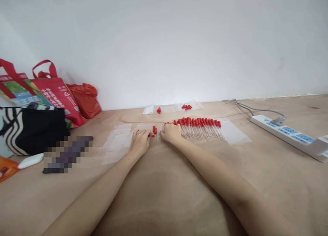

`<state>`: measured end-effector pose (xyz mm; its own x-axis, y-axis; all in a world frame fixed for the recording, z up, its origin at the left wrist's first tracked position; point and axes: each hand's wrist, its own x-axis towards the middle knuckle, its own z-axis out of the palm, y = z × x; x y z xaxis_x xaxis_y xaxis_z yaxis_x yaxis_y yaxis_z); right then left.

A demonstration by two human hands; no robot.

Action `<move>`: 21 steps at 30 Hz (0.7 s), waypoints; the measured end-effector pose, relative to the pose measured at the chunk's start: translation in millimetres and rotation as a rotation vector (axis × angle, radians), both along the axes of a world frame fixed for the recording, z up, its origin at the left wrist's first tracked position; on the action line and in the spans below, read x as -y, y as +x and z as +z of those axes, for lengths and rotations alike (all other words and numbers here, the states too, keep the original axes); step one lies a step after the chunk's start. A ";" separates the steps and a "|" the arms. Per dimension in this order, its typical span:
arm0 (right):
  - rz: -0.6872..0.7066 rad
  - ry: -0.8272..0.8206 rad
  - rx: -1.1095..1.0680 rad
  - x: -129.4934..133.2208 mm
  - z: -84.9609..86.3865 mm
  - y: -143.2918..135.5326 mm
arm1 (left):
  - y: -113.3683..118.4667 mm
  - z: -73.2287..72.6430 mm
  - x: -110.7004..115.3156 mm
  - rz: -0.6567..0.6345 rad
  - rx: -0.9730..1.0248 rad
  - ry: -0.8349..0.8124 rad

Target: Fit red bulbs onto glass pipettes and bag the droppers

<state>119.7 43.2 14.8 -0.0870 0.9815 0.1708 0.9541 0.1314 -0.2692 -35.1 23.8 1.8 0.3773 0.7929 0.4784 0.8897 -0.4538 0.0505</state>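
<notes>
My left hand (140, 141) is closed, with a red rubber bulb (151, 135) pinched at its fingertips. Beside those fingers lie a few more loose red bulbs (154, 129). My right hand (171, 132) is curled shut over the row of thin clear tubes (158, 133); whatever its fingers grip is hidden from me. To its right stretches a row of droppers (200, 126), each a clear tube topped by a red bulb. Clear plastic bags (119, 136) lie under and beside my left hand, and another clear bag (235, 131) is at the row's right end.
Farther back, against the wall, a clear bag (196, 105) carries red bulbs (186, 107) and thin tubes (167, 108). A white power strip (292, 133) with grey cables is at the right. Shopping bags (57, 95) and a black bag (38, 130) stand at the left.
</notes>
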 end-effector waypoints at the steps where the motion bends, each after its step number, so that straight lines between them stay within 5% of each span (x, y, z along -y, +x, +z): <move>1: -0.011 -0.010 -0.003 -0.8 0.5 -1.8 | 0.1 0.0 0.6 -0.018 0.008 0.016; 9: -0.075 -0.058 -0.040 -4.9 0.7 -4.6 | -8.8 -7.9 -5.2 0.024 0.569 0.327; 13: -0.111 -0.009 -0.100 2.0 -0.8 7.2 | -15.2 -13.0 -11.3 0.049 0.814 0.307; 17: -0.029 0.195 -0.222 22.7 -10.2 37.6 | -4.3 -10.8 3.4 -0.021 0.756 0.129; 21: 0.196 0.296 -0.255 52.1 -25.4 80.0 | 25.0 -4.6 37.6 -0.242 0.548 -0.081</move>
<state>199.7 -8.8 -10.6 -0.1854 0.8562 0.4822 0.8111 0.4103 -0.4168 -10.2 -13.8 -2.8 0.2669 0.7576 0.5956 0.5965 -0.6153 0.5154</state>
